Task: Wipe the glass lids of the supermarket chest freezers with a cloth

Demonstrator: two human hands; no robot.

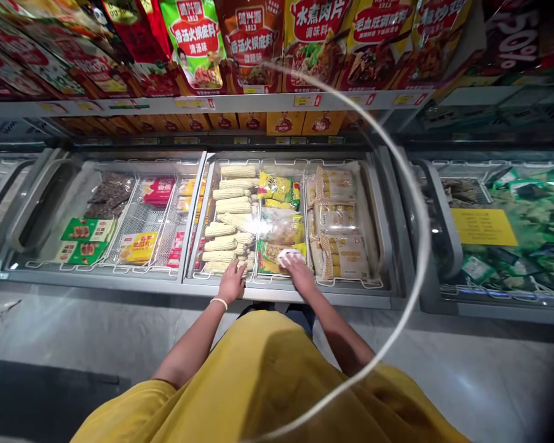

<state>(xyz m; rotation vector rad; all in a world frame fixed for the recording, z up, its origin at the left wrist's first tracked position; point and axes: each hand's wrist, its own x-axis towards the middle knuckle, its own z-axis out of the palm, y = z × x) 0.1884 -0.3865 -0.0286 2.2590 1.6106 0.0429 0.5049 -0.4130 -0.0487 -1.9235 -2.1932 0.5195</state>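
Observation:
I stand at a chest freezer (387, 246) with sliding glass lids. My left hand (232, 282) rests flat on the glass near the front rim, over a basket of pale corn cobs (228, 215), fingers spread. My right hand (299, 268) presses a white cloth (286, 256) onto the glass above yellow-green bags of corn kernels (277, 218); its fingers curl over the cloth. Packs of corn pieces (336, 227) lie in the basket to the right. A white bracelet circles my left wrist.
The left freezer section holds green, red and yellow packets (87, 237) in wire baskets. Another freezer (502, 234) with green bags stands at right. Above, a shelf (212, 103) carries hanging seasoning pouches (253, 43). A white cable (415, 203) loops across the view. The floor is grey.

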